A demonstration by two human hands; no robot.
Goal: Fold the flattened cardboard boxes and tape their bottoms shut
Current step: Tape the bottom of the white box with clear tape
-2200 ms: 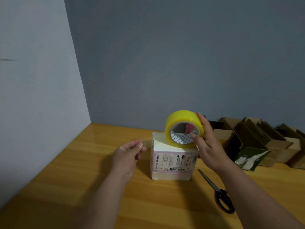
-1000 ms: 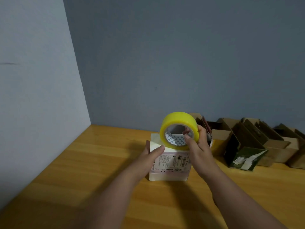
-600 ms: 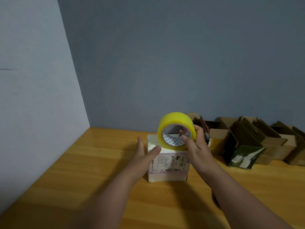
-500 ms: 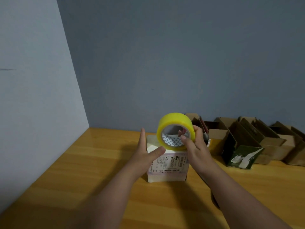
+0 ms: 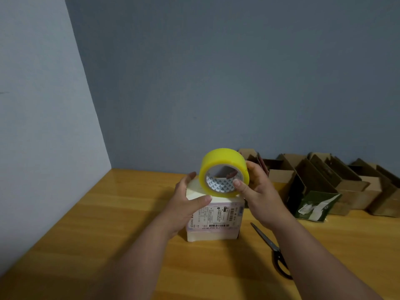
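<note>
- The right hand (image 5: 258, 191) grips the tape roll (image 5: 224, 171): its thumb lies across the near rim of the core, and its fingers curl round the far, yellow side.
- The roll stands on edge on top of the box (image 5: 214, 215), with its open core facing the camera.
- The left hand (image 5: 186, 202) clasps the box's upper left corner, the thumb pressed on the front face just above the label (image 5: 216, 216) and the fingers wrapped over the top edge on the far side.
- The box is white and folded up, and it stands on the table (image 5: 108, 234) roughly midway between the left and right edges, nearer the back edge than the front.
- The label, with a barcode, covers most of the box's front face.
- Scissors (image 5: 272, 251) lie flat on the table just right of the box, blades pointing toward it and black handles toward the front edge, partly hidden by the right forearm.
- A row of brown boxes (image 5: 350, 187) stands along the back edge toward the right corner, flaps up.
- A dark green box (image 5: 316, 204) leans at the front of that row.
</note>
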